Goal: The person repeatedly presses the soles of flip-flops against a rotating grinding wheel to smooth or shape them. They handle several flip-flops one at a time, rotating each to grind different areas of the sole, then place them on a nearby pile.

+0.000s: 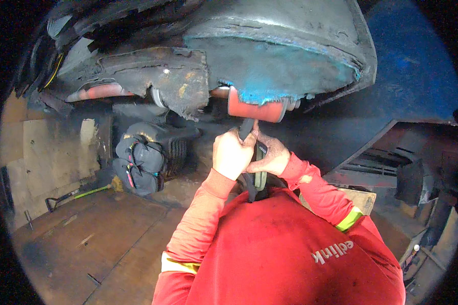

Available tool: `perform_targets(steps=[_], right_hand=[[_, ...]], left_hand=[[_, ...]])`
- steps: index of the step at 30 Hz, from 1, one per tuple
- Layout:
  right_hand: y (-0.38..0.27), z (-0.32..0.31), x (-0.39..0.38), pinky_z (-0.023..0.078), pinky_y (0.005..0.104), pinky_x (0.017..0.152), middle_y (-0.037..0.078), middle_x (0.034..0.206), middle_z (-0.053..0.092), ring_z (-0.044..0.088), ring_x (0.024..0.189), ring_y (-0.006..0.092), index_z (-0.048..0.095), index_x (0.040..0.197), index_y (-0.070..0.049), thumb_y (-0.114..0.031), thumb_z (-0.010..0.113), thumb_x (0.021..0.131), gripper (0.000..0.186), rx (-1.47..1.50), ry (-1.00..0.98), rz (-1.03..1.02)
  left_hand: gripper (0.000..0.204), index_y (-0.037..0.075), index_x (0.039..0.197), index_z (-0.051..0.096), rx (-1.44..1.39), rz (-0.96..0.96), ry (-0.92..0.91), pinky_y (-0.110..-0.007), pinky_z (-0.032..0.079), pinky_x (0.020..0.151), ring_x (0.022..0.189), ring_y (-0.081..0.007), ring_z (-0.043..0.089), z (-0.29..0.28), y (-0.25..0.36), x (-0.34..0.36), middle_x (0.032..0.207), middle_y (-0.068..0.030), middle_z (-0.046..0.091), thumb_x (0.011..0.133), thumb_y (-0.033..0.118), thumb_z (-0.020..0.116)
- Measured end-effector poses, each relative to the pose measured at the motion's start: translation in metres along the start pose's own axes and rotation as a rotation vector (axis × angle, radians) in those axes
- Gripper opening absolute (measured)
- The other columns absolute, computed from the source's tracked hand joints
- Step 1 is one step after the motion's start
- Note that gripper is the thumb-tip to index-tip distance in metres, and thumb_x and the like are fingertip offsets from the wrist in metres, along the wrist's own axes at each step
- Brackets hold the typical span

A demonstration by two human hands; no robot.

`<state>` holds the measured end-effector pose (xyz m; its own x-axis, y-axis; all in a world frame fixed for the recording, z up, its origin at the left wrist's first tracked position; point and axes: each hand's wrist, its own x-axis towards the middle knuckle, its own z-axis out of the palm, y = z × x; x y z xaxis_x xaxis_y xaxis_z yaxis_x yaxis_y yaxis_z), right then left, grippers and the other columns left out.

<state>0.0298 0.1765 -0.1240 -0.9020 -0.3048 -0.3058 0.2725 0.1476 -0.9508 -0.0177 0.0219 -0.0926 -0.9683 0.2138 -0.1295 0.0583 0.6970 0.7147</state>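
- Far left of your grip, a yellow cable [55, 72] curves down among dark hanging scraps, up above the wooden wall panels [35, 165].
- Lower down on that side, well apart from your hands, a long-handled tool [91, 192] with a green shaft and a black end lies along the foot of the wall.
- Nearer now, left of your grip, a bundle of dark grey padded things [141, 161] sits by the wall, pink trim showing.
- Up and left of your hands, a ragged grey flap [180, 84] hangs.
- Here's your left hand [232, 154]: fingers curled closed around a dark strap [247, 129], its end poking out above your fist, toward the machine.
- Straight above the grip, just beyond the strap's tip, there's a red roller [257, 108]; whether they touch, you can't tell from here. Over it droops a flap dusted bright blue [277, 76].
- Your right hand [273, 155] meets the left, fingers bent, thumb across toward the strap; how firmly it holds is hidden. Between your palms and below them runs an olive band [261, 179].
- Right of the grip, a pale board [360, 198] shows behind your sleeve; higher, a big blue panel [417, 61] fills that side.
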Motion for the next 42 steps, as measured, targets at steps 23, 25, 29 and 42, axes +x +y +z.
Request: perform_targets(steps=[23, 25, 29, 42], right_hand=[[0.003, -0.01, 0.002, 0.035, 0.0344, 0.113, 0.022, 0.138, 0.052, 0.049, 0.13, 0.029, 0.028, 0.148, 0.011, -0.04, 0.09, 0.061, 0.118, -0.06, 0.152, 0.127], [0.007, -0.022, 0.013, 0.035, 0.0348, 0.113, 0.019, 0.138, 0.052, 0.048, 0.13, 0.0252, 0.035, 0.146, 0.008, -0.036, 0.092, 0.058, 0.114, -0.057, 0.079, 0.129], [0.012, -0.008, -0.004, 0.038, 0.0379, 0.109, 0.021, 0.14, 0.046, 0.047, 0.13, 0.0315, 0.028, 0.152, -0.002, -0.029, 0.088, 0.055, 0.118, -0.366, 0.2, -0.142], [-0.012, 0.049, -0.023, 0.041, 0.05, 0.104, 0.027, 0.141, 0.042, 0.048, 0.125, 0.0461, 0.053, 0.136, -0.009, -0.034, 0.084, 0.061, 0.085, -0.698, 0.407, -0.14]], left_hand=[[0.03, -0.002, 0.086, 0.068, -0.18, -0.081, -0.13, -0.044, 0.052, 0.063, 0.076, -0.0422, 0.069, 0.004, 0.013, 0.011, 0.074, -0.0263, 0.065, 0.084, 0.028, 0.067], [0.032, -0.003, 0.088, 0.068, -0.12, -0.084, -0.075, -0.044, 0.052, 0.062, 0.074, -0.0417, 0.069, 0.015, 0.008, 0.018, 0.075, -0.0266, 0.066, 0.084, 0.029, 0.069], [0.032, -0.003, 0.105, 0.068, -0.377, -0.15, -0.122, -0.037, 0.054, 0.07, 0.08, -0.0291, 0.073, 0.021, -0.013, -0.013, 0.087, -0.0212, 0.072, 0.088, 0.024, 0.07], [0.031, 0.001, 0.095, 0.074, -0.357, -0.004, 0.011, -0.03, 0.047, 0.057, 0.064, -0.0059, 0.053, -0.023, 0.0, -0.035, 0.066, -0.0077, 0.063, 0.089, 0.031, 0.074]])
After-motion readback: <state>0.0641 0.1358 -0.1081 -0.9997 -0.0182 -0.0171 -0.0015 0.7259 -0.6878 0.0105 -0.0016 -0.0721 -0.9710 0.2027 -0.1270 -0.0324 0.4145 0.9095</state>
